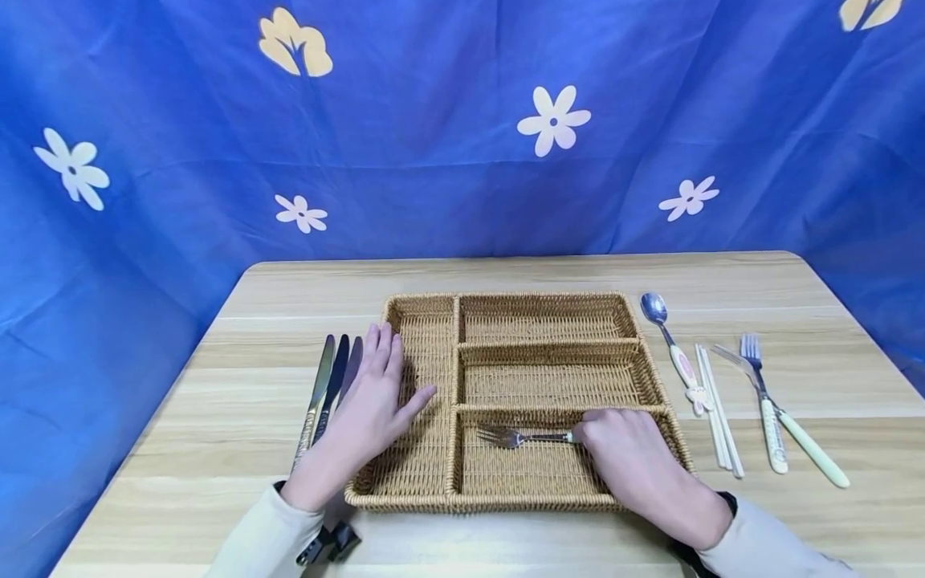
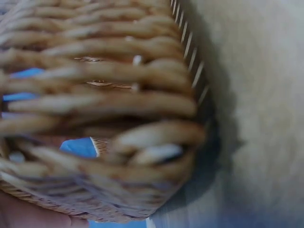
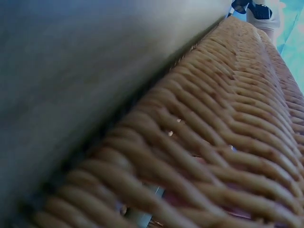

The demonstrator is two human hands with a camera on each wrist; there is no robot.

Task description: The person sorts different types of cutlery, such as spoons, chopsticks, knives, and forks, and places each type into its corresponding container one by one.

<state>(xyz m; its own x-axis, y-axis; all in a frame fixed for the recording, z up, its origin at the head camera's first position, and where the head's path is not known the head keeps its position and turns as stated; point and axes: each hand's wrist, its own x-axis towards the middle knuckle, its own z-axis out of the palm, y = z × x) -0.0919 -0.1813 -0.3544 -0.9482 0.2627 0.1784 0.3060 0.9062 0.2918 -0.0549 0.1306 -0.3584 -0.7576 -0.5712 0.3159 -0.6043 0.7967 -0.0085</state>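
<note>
A wicker tray [image 1: 535,503] with a long left compartment and three compartments on its right lies on the table. My right hand [image 1: 632,457] holds a fork [image 1: 508,437] by its pale handle inside the front right compartment. The fork's tines point left, and most of the handle is hidden by the fingers. My left hand [image 1: 372,405] lies over the tray's left rim with fingers straight and thumb spread. Woven wicker fills both wrist views, with a bit of my left hand [image 2: 33,211] at the lower corner of the left wrist view.
Three knives [image 1: 320,381] lie left of the tray, partly behind my left hand. To its right are a spoon [image 1: 670,341] with a rabbit-ended handle, white chopsticks [image 1: 715,409] and two crossed forks [image 1: 770,421]. A blue curtain [image 1: 433,160] hangs behind the table [image 1: 246,353].
</note>
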